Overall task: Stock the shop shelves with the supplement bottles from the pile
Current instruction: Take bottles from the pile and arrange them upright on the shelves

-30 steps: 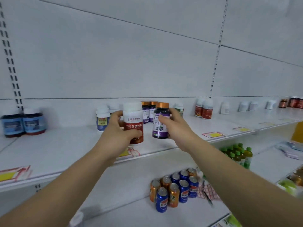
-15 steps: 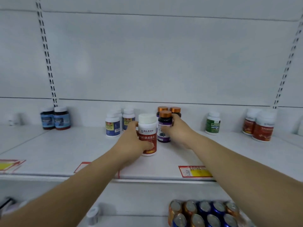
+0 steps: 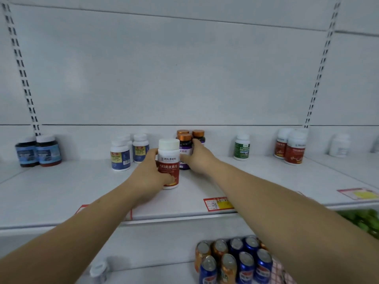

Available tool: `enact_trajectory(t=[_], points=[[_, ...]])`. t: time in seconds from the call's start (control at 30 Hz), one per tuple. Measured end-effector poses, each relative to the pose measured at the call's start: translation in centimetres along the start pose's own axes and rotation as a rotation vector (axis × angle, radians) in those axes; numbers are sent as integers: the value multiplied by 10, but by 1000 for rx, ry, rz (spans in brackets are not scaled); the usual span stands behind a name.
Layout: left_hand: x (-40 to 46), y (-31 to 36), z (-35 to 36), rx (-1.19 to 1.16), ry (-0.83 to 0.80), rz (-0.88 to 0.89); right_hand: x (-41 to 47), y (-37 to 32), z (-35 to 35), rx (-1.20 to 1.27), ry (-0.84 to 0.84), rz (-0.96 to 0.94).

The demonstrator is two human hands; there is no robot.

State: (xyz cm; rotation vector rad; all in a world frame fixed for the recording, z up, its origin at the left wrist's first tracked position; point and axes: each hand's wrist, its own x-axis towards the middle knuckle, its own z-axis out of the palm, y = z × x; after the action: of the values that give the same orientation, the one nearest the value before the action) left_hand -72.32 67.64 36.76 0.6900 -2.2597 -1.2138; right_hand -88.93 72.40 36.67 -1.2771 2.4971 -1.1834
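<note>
Upright on the shelf (image 3: 61,193), left hand (image 3: 149,177) grips the red-labelled bottle (image 3: 168,163); right hand (image 3: 200,158) clasps the purple bottle (image 3: 185,151) (contents hidden) just behind.

Lower right of the frame: drink cans (image 3: 235,261), blue and orange, standing packed together on the lower shelf. Right edge: green bottles (image 3: 363,220), blurred. Middle right: red-and-yellow price tags (image 3: 219,203) along the shelf's front edge.

Shop: white slotted shelving (image 3: 61,193), price tags (image 3: 218,203), stocked bottles (image 3: 120,155), cans (image 3: 245,265).

Three copper-capped bottles (image 3: 185,148), two hands (image 3: 151,177).
</note>
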Motion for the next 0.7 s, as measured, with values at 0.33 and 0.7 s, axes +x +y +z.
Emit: enact_trajectory(t=[0.33, 0.7], points=[[4, 30, 31, -162, -78, 67, -62, 28, -60, -151, 52, 41], [26, 124, 186, -111, -201, 107, -95, 157, -200, -357, 102, 143]])
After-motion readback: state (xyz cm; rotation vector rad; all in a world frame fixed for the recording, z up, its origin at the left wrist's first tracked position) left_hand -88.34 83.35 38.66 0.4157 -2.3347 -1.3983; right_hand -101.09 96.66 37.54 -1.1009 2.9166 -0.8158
